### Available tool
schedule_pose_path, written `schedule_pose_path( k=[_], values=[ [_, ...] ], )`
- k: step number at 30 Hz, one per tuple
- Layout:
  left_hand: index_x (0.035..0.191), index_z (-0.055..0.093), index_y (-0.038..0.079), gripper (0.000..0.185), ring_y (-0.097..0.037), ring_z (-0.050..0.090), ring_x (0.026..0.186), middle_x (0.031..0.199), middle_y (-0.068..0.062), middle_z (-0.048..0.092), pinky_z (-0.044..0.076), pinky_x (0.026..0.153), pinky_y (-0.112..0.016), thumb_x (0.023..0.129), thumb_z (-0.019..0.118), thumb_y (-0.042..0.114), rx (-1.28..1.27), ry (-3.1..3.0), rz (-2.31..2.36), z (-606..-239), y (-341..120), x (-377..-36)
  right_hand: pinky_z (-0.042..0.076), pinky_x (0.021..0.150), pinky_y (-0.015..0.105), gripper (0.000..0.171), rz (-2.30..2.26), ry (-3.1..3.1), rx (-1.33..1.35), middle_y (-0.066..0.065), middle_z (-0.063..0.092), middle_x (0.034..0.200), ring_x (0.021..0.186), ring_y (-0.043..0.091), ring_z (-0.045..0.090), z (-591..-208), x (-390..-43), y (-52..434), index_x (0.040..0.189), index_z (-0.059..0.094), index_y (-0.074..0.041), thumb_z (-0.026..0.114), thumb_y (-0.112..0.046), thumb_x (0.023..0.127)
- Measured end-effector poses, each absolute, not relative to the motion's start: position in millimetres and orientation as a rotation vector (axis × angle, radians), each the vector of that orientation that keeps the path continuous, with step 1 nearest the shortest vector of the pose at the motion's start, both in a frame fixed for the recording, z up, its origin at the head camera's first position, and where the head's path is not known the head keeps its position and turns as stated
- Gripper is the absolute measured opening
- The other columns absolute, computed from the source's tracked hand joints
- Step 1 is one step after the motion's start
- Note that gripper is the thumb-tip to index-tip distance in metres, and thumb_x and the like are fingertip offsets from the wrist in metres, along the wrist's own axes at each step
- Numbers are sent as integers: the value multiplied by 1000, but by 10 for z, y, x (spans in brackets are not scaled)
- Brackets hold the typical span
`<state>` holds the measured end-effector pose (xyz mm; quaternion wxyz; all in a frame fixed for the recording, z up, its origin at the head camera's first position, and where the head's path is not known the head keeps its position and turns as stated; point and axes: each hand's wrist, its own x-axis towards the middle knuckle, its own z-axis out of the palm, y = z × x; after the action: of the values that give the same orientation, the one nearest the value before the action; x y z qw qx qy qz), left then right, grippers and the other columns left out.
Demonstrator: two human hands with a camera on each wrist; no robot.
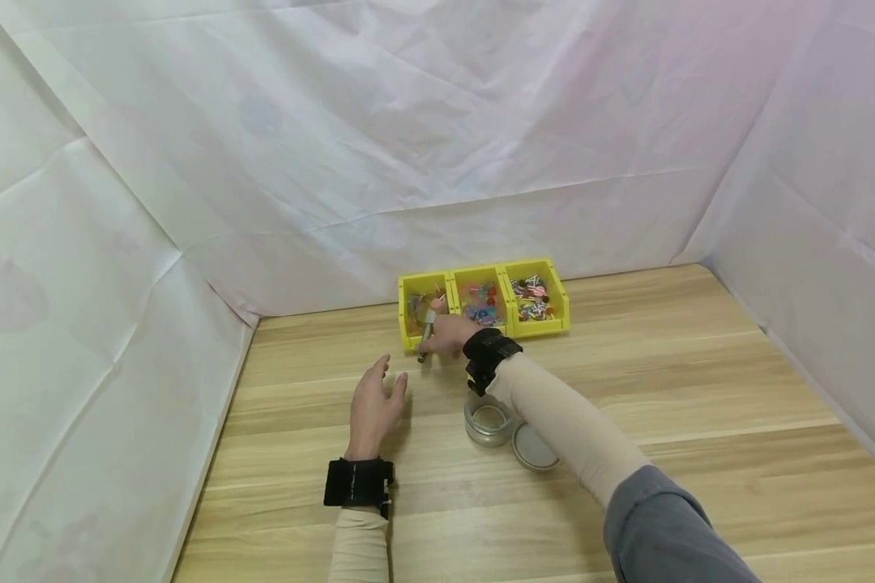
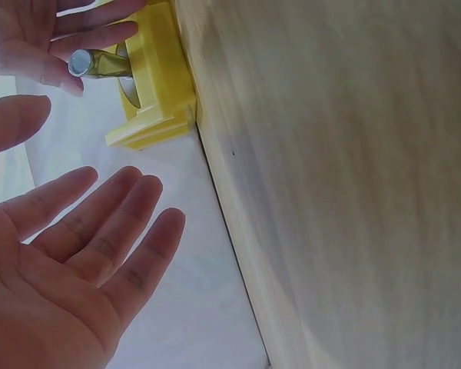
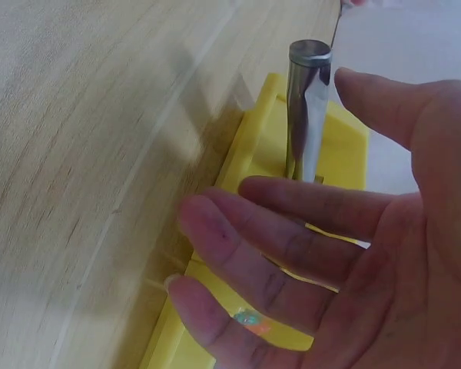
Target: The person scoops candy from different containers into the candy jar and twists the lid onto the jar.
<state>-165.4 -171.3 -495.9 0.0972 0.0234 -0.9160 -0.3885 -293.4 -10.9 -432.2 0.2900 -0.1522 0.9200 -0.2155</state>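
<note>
A metal tool with a thick round handle [image 3: 306, 115] leans out of the left compartment of a yellow bin set [image 1: 543, 328]; its lower end is mostly hidden. My right hand [image 1: 452, 334] is at this handle. The right wrist view shows its fingers loosely bent and spread, the thumb tip close beside the handle and the forefinger overlapping its lower part. My left hand [image 1: 372, 409] hovers nearer me, left of the bins, palm turned inward, fingers apart and holding nothing. Both palms show in the left wrist view, with the handle's end [image 2: 82, 63] by the right fingers.
Small lollipop-like pieces [image 1: 532, 300] and colourful small pieces [image 1: 481, 304] fill the compartments. A clear glass jar [image 1: 474, 429] stands under my right forearm, a round lid [image 1: 534, 449] beside it. White cloth walls [image 1: 408, 121] enclose the wooden table [image 1: 292, 405] at back and sides.
</note>
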Motion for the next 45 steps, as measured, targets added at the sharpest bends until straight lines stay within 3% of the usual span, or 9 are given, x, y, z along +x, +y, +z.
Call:
schedule_pose_path(
  k=[3, 7, 11, 15, 19, 23, 27, 31, 45],
  values=[
    [144, 47, 1, 54, -38, 57, 122, 134, -23, 58, 48, 100, -52, 99, 60, 29, 66, -2713, -1153, -4965, -1707, -1655, 38, 46, 26, 43, -570, 2466, -382, 0, 48, 65, 59, 21, 58, -4329, -2922, -128, 90, 69, -5, 64, -48, 94],
    [144, 47, 1, 54, -38, 56, 123, 135, -23, 57, 47, 100, -52, 99, 60, 29, 74, -2712, -1159, -4963, -1703, -1657, 34, 43, 26, 48, -580, 2465, -355, -2, 40, 56, 45, 15, 42, -4350, -2919, -153, 101, 73, -2, 64, -49, 94],
    [143, 47, 0, 54, -38, 56, 123, 135, -23, 57, 47, 101, -52, 99, 60, 29, 78, -2710, -1165, -4960, -1699, -1654, 35, 42, 25, 42, -575, 2483, -371, -5, 31, 49, 42, 13, 39, -4372, -2923, -179, 77, 68, -6, 65, -44, 94],
    [143, 48, 0, 54, -38, 56, 122, 134, -23, 58, 47, 101, -53, 99, 60, 28, 73, -2702, -1163, -4967, -1694, -1654, 38, 43, 23, 47, -531, 2503, -419, -6, 33, 47, 53, 19, 58, -4395, -2939, -204, 57, 52, -16, 64, -40, 95],
    [142, 49, 0, 53, -38, 57, 121, 133, -23, 59, 47, 100, -52, 99, 60, 28, 56, -2699, -1151, -4980, -1695, -1665, 44, 48, 25, 50, -519, 2500, -439, -6, 33, 47, 75, 29, 70, -4410, -2959, -212, 53, 48, -18, 62, -38, 96],
    [142, 49, -1, 53, -38, 57, 121, 133, -24, 59, 47, 100, -52, 99, 60, 28, 37, -2696, -1155, -4989, -1698, -1668, 56, 64, 32, 48, -538, 2487, -443, -5, 36, 49, 87, 33, 72, -4401, -2963, -200, 55, 48, -16, 61, -34, 97],
    [143, 48, 0, 54, -38, 56, 122, 133, -24, 59, 47, 100, -53, 99, 60, 28, 32, -2700, -1154, -4985, -1692, -1675, 55, 61, 31, 41, -576, 2474, -421, 1, 53, 57, 89, 33, 72, -4354, -2955, -163, 61, 53, -13, 61, -30, 97],
    [144, 47, 0, 54, -38, 56, 123, 134, -23, 58, 47, 100, -52, 100, 60, 29, 38, -2708, -1143, -4969, -1685, -1683, 52, 55, 29, 30, -592, 2486, -401, 10, 69, 84, 86, 30, 72, -4316, -2936, -114, 74, 63, -11, 60, -31, 97],
    [143, 49, 1, 52, -38, 57, 121, 132, -23, 59, 47, 100, -52, 99, 59, 28, 47, -2721, -1129, -4975, -1673, -1679, 60, 68, 40, 21, -781, 2430, -285, 11, 67, 96, 92, 32, 71, -4260, -2859, -38, 97, 61, -7, 56, -27, 96]
  ],
)
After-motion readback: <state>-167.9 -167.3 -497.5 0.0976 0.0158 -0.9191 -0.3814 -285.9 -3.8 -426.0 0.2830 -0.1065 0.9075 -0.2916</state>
